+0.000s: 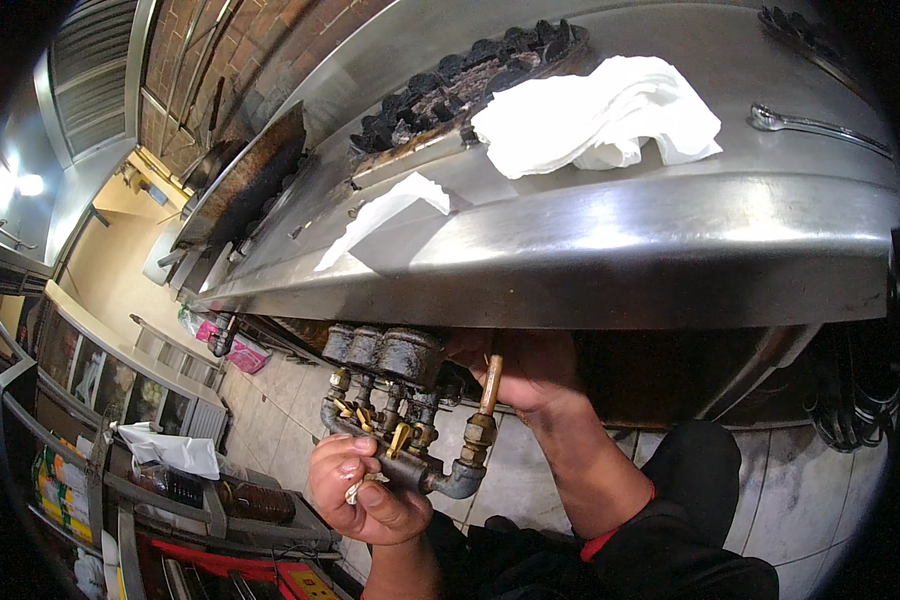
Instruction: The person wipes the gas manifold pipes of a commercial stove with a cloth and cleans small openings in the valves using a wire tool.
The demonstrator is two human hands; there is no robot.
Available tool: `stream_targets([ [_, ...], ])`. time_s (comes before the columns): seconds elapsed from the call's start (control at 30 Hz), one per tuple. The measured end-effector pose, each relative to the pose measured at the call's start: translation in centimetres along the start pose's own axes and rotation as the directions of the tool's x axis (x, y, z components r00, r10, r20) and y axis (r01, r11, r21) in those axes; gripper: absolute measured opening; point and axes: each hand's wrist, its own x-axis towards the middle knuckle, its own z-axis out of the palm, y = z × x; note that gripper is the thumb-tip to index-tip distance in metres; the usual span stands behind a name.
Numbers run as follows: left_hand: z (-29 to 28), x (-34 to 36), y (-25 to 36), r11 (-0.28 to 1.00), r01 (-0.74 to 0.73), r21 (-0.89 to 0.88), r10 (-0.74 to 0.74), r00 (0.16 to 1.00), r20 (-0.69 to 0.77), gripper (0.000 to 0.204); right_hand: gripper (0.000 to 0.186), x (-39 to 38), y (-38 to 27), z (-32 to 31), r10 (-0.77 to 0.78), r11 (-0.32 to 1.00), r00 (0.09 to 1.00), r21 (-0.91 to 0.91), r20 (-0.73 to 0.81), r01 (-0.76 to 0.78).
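Observation:
Below the front edge of a steel cooktop hangs a gas manifold [402, 468], a dark greasy pipe with several brass valves [398, 440] and blackened round burner parts [410, 355] above it. My left hand [355, 490] is closed at the pipe's near left side, pinching a small crumpled whitish scrap of paper [367, 486] between thumb and fingers. My right hand [535, 375] reaches under the cooktop edge behind a copper tube [491, 385], which rises from a brass fitting and elbow at the manifold's right end. Shadow and the burner parts hide its fingers.
On the steel cooktop [610, 225] lie folded white paper towels [600, 115], a thinner paper strip [390, 210], a charred burner grate [470, 80] and a wrench [820, 128]. Shelving [120, 490] with bottles stands at left. Dark hoses [850, 400] hang at right.

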Motion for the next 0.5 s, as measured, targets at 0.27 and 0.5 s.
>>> stream_targets([
  [0.27, -0.01, -0.08, 0.05, 1.0, 0.011, 0.006, -0.011, 1.0, -0.012, 0.024, 0.057, 0.39, 0.7, -0.6, 0.077, 0.986, 0.986, -0.156, 0.149, -0.053],
  [0.5, 0.02, -0.03, 0.04, 1.0, 0.011, 0.006, -0.011, 1.0, -0.01, 0.023, 0.054, 0.17, 0.7, -0.64, 0.062, 0.972, 0.972, -0.237, 0.228, -0.007],
])
